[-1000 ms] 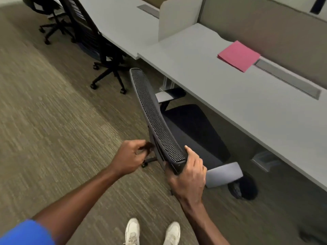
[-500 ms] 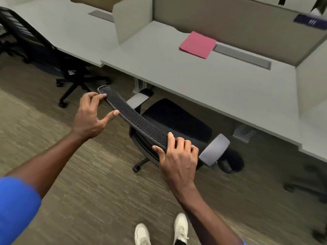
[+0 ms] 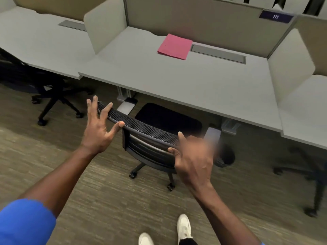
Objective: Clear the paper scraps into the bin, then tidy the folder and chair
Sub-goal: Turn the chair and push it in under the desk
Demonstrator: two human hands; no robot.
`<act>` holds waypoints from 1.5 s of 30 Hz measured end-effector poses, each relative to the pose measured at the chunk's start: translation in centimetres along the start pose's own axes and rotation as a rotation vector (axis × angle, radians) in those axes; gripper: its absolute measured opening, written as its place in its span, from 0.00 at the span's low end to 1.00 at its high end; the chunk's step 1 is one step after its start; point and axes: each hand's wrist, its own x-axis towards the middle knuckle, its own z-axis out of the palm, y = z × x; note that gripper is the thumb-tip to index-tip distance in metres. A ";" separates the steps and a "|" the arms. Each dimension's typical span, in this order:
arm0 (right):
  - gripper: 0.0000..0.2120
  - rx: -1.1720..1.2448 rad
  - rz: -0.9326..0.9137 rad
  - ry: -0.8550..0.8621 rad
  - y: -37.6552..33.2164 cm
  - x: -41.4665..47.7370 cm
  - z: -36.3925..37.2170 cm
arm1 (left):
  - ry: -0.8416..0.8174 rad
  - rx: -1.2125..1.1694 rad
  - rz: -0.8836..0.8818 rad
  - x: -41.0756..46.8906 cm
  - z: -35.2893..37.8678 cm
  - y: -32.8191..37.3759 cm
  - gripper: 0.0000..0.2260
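A black office chair [image 3: 168,119] faces the grey desk [image 3: 194,82], its seat partly under the desk's front edge. The mesh backrest [image 3: 141,128] points toward me. My left hand [image 3: 99,128] is open with fingers spread, thumb and fingertips touching the left end of the backrest's top rim. Blurred by motion, my right hand [image 3: 192,156] is also open, its thumb and forefinger at the right end of the backrest. A pink folder [image 3: 174,46] lies flat at the back of the desk. No paper scraps or bin are in view.
Low dividers [image 3: 104,25] flank the desk, and a grey cable cover [image 3: 217,53] lies beside the folder. Another black chair [image 3: 49,96] stands at the left neighbouring desk, and a chair base [image 3: 309,174] shows at the right. My white shoes [image 3: 184,227] stand on carpet behind the chair.
The chair has swung round to face the desk and moved toward it. My right hand has let go of the backrest, and my left hand has spread open on the rim.
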 end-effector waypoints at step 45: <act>0.31 0.024 -0.173 -0.068 15.8 21.5 6.2 | 0.070 0.201 0.055 16.3 11.1 7.7 0.39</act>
